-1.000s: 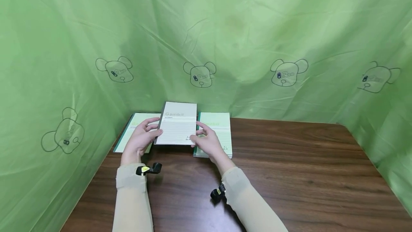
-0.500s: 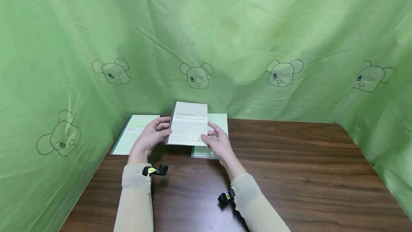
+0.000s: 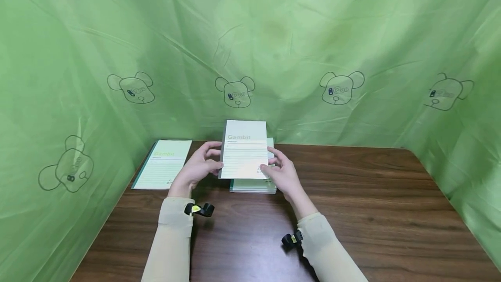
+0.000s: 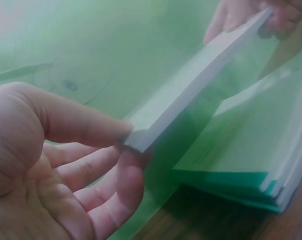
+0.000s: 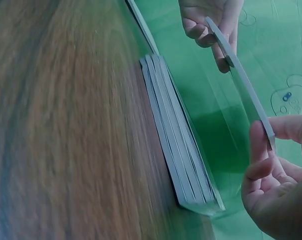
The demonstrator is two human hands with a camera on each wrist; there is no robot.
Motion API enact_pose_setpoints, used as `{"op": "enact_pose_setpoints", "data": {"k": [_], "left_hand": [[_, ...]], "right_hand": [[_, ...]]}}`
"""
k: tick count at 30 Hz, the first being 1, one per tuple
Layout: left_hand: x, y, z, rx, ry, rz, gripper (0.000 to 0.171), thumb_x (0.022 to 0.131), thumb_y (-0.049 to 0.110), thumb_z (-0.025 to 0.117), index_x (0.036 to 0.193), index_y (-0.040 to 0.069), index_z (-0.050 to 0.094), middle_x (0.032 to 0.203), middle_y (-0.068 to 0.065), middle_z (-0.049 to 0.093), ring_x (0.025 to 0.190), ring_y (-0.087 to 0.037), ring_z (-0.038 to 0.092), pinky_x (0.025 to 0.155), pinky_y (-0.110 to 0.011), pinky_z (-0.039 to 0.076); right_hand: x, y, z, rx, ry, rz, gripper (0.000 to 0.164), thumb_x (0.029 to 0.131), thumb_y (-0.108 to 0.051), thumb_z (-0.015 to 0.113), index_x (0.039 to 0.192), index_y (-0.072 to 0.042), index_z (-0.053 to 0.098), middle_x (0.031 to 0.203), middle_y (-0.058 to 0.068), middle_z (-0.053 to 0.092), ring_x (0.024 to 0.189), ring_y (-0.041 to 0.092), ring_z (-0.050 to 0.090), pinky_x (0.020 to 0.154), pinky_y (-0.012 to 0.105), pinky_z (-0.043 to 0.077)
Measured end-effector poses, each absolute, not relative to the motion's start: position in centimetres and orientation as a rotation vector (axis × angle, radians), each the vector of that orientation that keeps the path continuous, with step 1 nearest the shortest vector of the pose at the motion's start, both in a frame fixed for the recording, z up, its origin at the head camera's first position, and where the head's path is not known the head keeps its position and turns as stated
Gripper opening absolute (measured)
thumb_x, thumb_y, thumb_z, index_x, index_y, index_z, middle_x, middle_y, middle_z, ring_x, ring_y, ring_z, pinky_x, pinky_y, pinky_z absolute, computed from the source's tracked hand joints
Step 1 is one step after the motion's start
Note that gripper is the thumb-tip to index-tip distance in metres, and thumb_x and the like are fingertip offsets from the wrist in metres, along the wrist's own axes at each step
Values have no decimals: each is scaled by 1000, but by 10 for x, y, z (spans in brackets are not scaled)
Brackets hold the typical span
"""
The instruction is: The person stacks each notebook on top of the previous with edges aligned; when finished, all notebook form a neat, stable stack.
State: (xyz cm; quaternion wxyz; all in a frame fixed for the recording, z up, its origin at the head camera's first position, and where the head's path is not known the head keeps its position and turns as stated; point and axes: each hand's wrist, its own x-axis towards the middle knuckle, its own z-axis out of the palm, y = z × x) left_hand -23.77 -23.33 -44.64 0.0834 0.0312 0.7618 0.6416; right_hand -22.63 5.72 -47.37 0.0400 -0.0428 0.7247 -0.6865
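Between both hands a notebook [image 3: 244,153] with a pale cover, a grey spine and the word "Gambit" hangs above a stack of green-spined notebooks [image 3: 253,186]. My left hand [image 3: 199,166] pinches its left edge, thumb on the cover and fingers underneath. On the opposite side my right hand [image 3: 283,173] pinches the lower right corner in the same way. In the right wrist view, a gap shows between the held notebook [image 5: 246,92] and the stack [image 5: 176,135] below. The held notebook covers most of the stack in the head view.
Another green-spined notebook [image 3: 162,164] lies at the table's back left. Green sheeting [image 3: 297,47] printed with bear faces hangs behind and at both sides. The brown wooden table [image 3: 372,212] extends to the right and front.
Both hands have carried the grey-spined notebook to the right, from the gap between the left notebook and the stack to above the stack. The left notebook is now more uncovered.
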Motion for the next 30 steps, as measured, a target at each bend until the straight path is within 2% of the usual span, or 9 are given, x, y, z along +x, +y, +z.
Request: {"op": "enact_pose_setpoints", "data": {"k": [6,11,20,26,30], "left_hand": [[-238,-215,-446,41,2351,1871,73,95,-11,71,161,5,44,138,-24,65,84,-28,72,73,-42,59],[-239,-207,-450,28,2360,1874,73,93,-14,71,159,4,46,134,-25,67,83,-29,69,72,-41,59],[-244,-198,-464,2,2381,1823,69,93,-12,73,157,3,49,132,-24,68,87,-26,68,72,-42,61],[-243,-194,-470,-36,2379,1778,67,94,-13,73,155,1,51,128,-23,70,84,-26,69,74,-46,62],[-243,-191,-474,-58,2367,1765,65,93,-13,72,154,-2,51,126,-24,68,82,-25,67,69,-38,60]], "right_hand": [[-229,66,-475,-100,2283,-2062,69,96,-5,79,160,-16,55,106,9,63,80,16,63,73,26,52],[-230,71,-478,-61,2289,-2027,69,95,-6,80,158,-19,56,105,9,64,77,16,60,70,26,51],[-230,77,-482,-7,2227,-2026,70,97,-2,77,161,-10,51,106,11,63,66,7,52,57,21,45],[-230,78,-486,21,2250,-1960,68,95,-1,75,159,-6,53,105,11,63,64,10,50,55,21,44],[-229,79,-489,45,2300,-1888,65,95,-4,77,156,-7,56,104,10,64,70,13,55,58,24,48]]}}
